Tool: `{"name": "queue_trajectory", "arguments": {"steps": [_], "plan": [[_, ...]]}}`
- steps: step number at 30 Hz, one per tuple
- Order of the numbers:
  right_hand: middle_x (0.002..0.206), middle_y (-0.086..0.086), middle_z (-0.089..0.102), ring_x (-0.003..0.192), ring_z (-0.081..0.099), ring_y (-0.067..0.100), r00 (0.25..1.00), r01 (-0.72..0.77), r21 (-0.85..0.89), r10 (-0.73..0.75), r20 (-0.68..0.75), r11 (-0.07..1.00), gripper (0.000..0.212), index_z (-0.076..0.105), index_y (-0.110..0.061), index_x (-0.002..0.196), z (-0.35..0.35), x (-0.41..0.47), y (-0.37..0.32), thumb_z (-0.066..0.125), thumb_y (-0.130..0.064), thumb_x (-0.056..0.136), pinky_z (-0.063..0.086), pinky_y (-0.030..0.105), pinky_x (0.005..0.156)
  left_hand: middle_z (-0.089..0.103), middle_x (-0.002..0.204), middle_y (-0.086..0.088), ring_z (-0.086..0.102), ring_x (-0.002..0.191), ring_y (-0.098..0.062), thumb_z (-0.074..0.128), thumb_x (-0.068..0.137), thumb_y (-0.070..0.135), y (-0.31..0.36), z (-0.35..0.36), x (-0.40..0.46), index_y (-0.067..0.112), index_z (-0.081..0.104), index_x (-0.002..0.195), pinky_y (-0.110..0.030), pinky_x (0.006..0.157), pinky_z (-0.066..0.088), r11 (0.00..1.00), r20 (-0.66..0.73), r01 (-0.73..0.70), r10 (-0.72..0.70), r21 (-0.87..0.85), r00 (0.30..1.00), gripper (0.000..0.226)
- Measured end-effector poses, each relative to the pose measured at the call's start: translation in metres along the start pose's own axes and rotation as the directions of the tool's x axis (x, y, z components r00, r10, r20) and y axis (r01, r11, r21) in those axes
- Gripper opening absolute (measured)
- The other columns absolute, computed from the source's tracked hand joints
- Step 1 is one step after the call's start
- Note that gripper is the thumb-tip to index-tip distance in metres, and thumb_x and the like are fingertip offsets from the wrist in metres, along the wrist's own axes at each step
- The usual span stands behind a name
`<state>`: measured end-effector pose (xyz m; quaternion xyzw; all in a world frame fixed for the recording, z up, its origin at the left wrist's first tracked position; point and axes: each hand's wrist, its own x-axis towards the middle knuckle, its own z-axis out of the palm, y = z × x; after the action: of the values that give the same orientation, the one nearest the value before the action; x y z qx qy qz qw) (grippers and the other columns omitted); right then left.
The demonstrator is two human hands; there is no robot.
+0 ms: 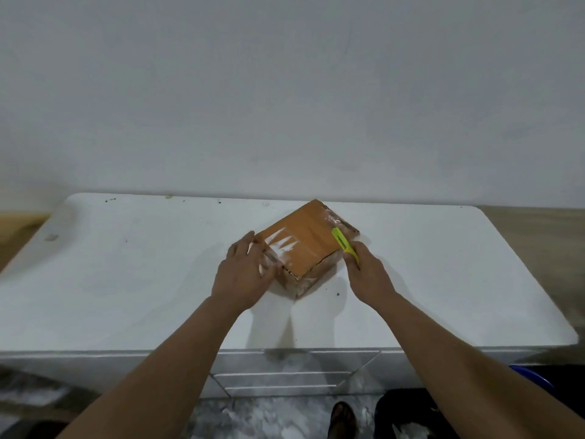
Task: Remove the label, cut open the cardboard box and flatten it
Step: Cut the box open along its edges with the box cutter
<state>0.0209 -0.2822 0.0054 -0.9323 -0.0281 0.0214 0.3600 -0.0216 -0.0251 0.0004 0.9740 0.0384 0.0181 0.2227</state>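
Box: brown cardboard, squat, wrapped in glossy clear tape, set cornerwise on a white table right of frame centre; no label can be made out, a dark slit is seen along the near top edge, and cutting is judged begun, flattening not yet done. It is steadied by the left hand, fingers straight and pressed against its left side. A yellow-green cutter is gripped in the right hand at the box's right edge.

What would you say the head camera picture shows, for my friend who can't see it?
A person's right hand holds a yellow-green cutter against the right edge of a taped brown cardboard box, while the left hand rests flat on the box's left side. The box sits on a white table in front of a plain white wall.
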Motion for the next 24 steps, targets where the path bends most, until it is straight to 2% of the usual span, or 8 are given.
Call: {"name": "queue_trajectory", "arguments": {"steps": [2, 4, 7, 10, 13, 15, 19, 24], "plan": [[0.07, -0.007, 0.052, 0.061, 0.049, 0.014, 1.0, 0.015, -0.02, -0.015, 0.015, 1.0, 0.028, 0.05, -0.015, 0.125, 0.001, 0.008, -0.002, 0.038, -0.028, 0.103, 0.031, 0.024, 0.053, 0.03, 0.162, -0.003, 0.024, 0.151, -0.026, 0.055, 0.095, 0.049, -0.004, 0.001, -0.003, 0.017, 0.046, 0.144, -0.04, 0.117, 0.031, 0.995, -0.01, -0.094, 0.094, 0.039, 0.995, 0.059], [0.072, -0.006, 0.053, 0.065, 0.051, 0.02, 0.999, 0.031, -0.026, -0.03, 0.035, 0.999, 0.027, 0.05, -0.015, 0.124, 0.002, 0.016, -0.004, 0.039, -0.028, 0.103, 0.035, 0.028, 0.057, 0.04, 0.157, -0.002, 0.033, 0.147, -0.024, 0.057, 0.095, 0.044, -0.004, 0.0, -0.004, 0.017, 0.052, 0.137, -0.039, 0.12, 0.026, 0.988, -0.001, -0.144, 0.145, 0.06, 0.989, 0.05], [0.07, -0.007, 0.054, 0.065, 0.052, 0.02, 0.998, 0.041, -0.026, -0.04, 0.039, 0.999, 0.025, 0.051, -0.017, 0.122, 0.0, 0.027, -0.009, 0.04, -0.028, 0.103, 0.036, 0.029, 0.056, 0.053, 0.144, 0.001, 0.051, 0.129, -0.021, 0.059, 0.096, 0.035, 0.001, -0.006, -0.003, 0.018, 0.063, 0.121, -0.032, 0.113, 0.028, 0.985, -0.055, -0.153, 0.158, 0.077, 0.986, 0.031], [0.069, -0.005, 0.055, 0.062, 0.053, 0.019, 0.999, 0.041, -0.017, -0.041, 0.006, 0.999, 0.023, 0.052, -0.018, 0.119, -0.003, 0.026, -0.011, 0.04, -0.028, 0.103, 0.036, 0.027, 0.052, 0.059, 0.133, 0.002, 0.056, 0.113, -0.024, 0.061, 0.095, 0.032, 0.005, -0.009, 0.0, 0.019, 0.067, 0.116, -0.028, 0.099, 0.036, 0.988, -0.089, -0.123, 0.131, 0.092, 0.987, 0.025], [0.081, -0.001, 0.065, 0.064, 0.064, 0.022, 1.0, -0.003, 0.059, 0.002, 0.013, 0.998, 0.017, 0.05, -0.025, 0.115, -0.002, 0.008, -0.008, 0.039, -0.031, 0.102, 0.044, 0.031, 0.051, 0.064, 0.129, 0.002, 0.06, 0.111, -0.025, 0.065, 0.092, 0.035, 0.008, -0.009, 0.003, 0.02, 0.072, 0.112, -0.03, 0.093, 0.043, 0.994, -0.091, -0.093, 0.098, 0.052, 0.991, 0.026], [0.091, -0.004, 0.07, 0.059, 0.063, 0.013, 0.999, -0.033, 0.107, 0.029, 0.035, 0.994, 0.019, 0.049, -0.025, 0.119, 0.0, -0.011, -0.006, 0.038, -0.029, 0.103, 0.041, 0.026, 0.05, 0.067, 0.127, 0.003, 0.064, 0.11, -0.024, 0.068, 0.088, 0.035, 0.011, -0.009, 0.004, 0.021, 0.076, 0.109, -0.032, 0.092, 0.047, 0.996, -0.106, -0.089, 0.091, 0.031, 0.99, 0.026], [0.085, -0.006, 0.071, 0.051, 0.054, 0.003, 0.999, -0.007, 0.116, 0.002, 0.036, 0.993, 0.021, 0.05, -0.024, 0.121, 0.005, -0.047, 0.003, 0.04, -0.027, 0.103, 0.035, 0.021, 0.051, 0.072, 0.114, -0.001, 0.068, 0.098, -0.028, 0.07, 0.085, 0.033, 0.016, -0.011, 0.007, 0.021, 0.08, 0.101, -0.034, 0.084, 0.053, 0.994, -0.136, -0.101, 0.107, 0.048, 0.985, 0.022], [0.077, -0.002, 0.068, 0.049, 0.05, 0.008, 1.0, -0.016, 0.143, 0.015, 0.009, 0.99, 0.019, 0.053, -0.025, 0.118, 0.009, -0.076, 0.01, 0.043, -0.027, 0.102, 0.038, 0.02, 0.048, 0.069, 0.118, -0.001, 0.066, 0.1, -0.028, 0.069, 0.086, 0.033, 0.021, -0.01, 0.012, 0.021, 0.079, 0.103, -0.034, 0.086, 0.052, 0.996, -0.125, -0.079, 0.085, 0.048, 0.988, 0.023]]}}
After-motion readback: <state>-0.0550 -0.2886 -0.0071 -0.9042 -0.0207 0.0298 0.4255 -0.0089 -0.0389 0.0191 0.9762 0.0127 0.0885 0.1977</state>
